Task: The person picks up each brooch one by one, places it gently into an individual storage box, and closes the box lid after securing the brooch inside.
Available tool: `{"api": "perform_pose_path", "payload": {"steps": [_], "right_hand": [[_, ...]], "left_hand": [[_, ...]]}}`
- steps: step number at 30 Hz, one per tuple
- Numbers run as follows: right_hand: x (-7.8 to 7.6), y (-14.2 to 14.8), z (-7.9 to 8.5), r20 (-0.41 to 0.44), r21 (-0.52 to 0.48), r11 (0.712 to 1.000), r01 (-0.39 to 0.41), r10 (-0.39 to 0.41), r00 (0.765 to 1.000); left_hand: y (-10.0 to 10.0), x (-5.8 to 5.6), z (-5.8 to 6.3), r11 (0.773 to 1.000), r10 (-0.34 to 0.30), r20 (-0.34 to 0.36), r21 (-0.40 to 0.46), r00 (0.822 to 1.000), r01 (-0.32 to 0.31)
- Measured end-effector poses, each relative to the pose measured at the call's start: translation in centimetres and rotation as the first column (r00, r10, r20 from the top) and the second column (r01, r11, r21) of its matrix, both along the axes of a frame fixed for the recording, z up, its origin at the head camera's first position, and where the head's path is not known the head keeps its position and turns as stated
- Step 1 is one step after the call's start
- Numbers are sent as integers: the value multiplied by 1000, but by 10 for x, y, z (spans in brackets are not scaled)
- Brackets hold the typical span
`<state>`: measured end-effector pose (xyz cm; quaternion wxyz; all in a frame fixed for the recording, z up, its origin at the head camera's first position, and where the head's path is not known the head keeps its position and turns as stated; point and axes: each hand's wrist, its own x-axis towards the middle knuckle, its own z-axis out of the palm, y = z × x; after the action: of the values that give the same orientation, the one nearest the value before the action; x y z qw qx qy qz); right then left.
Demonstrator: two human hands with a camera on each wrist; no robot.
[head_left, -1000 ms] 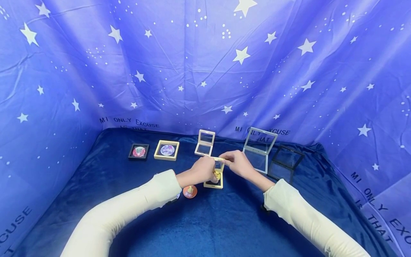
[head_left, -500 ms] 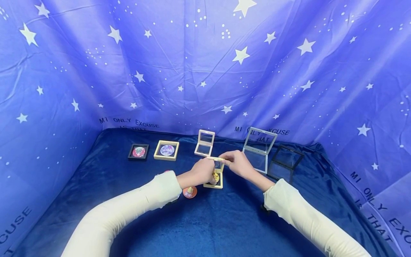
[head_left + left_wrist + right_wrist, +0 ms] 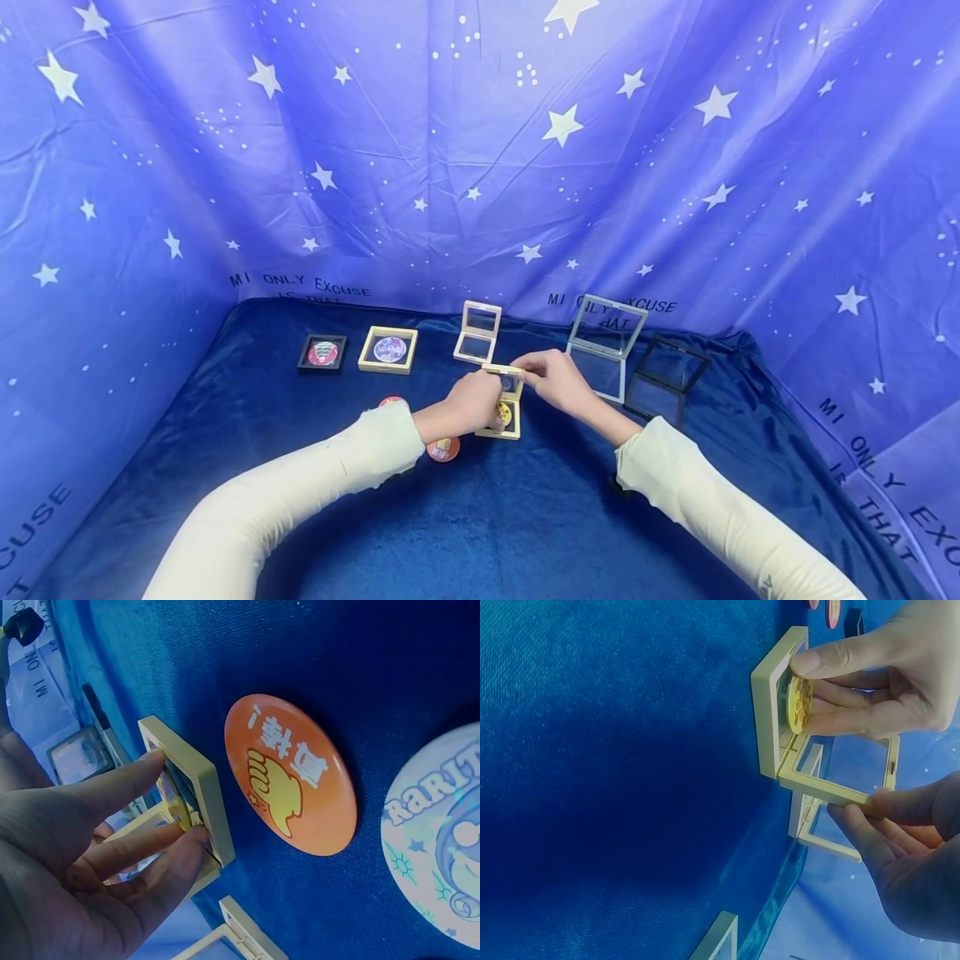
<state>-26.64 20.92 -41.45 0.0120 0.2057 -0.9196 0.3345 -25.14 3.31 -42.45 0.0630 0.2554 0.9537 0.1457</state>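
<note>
A small cream-yellow hinged display case (image 3: 510,434) lies on the blue cloth with its lid raised. Inside its base sits a round yellow button badge (image 3: 800,706), slightly tilted in the right wrist view. My left hand (image 3: 472,402) pinches this badge at its edges, thumb and fingers reaching into the base. From the right, my right hand (image 3: 561,385) pinches the edge of the raised lid (image 3: 832,792) between thumb and fingers. Near my left hand lie an orange badge (image 3: 292,780) with a thumbs-up picture and a white cartoon badge (image 3: 439,832).
Behind stands an open pinkish case (image 3: 477,333). To the right are an open pale grey case (image 3: 609,350) and an open black one (image 3: 663,383). Closed black (image 3: 322,354) and yellow (image 3: 387,350) cases at back left hold badges. A red badge (image 3: 392,402) shows beyond my left sleeve.
The yellow badge has gone from steeply tilted to lying flatter in the case base, lowered by my left hand. My right hand stays on the lid.
</note>
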Motion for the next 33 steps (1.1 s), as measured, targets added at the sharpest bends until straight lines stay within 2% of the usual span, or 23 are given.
{"api": "perform_pose_path", "payload": {"steps": [9,22,33], "right_hand": [[2,-1,-1,5,-6,1000,7,-7,1000],[2,1,-3,-12,0,1000,-5,5,1000],[1,1,-1,-12,6,1000,-16,16,1000]], "left_hand": [[-2,1,-3,998,2,7,63,1000,-3],[-5,3,-7,992,-11,-48,124,999,17],[-9,3,-8,987,1,-25,160,1000,3]]}}
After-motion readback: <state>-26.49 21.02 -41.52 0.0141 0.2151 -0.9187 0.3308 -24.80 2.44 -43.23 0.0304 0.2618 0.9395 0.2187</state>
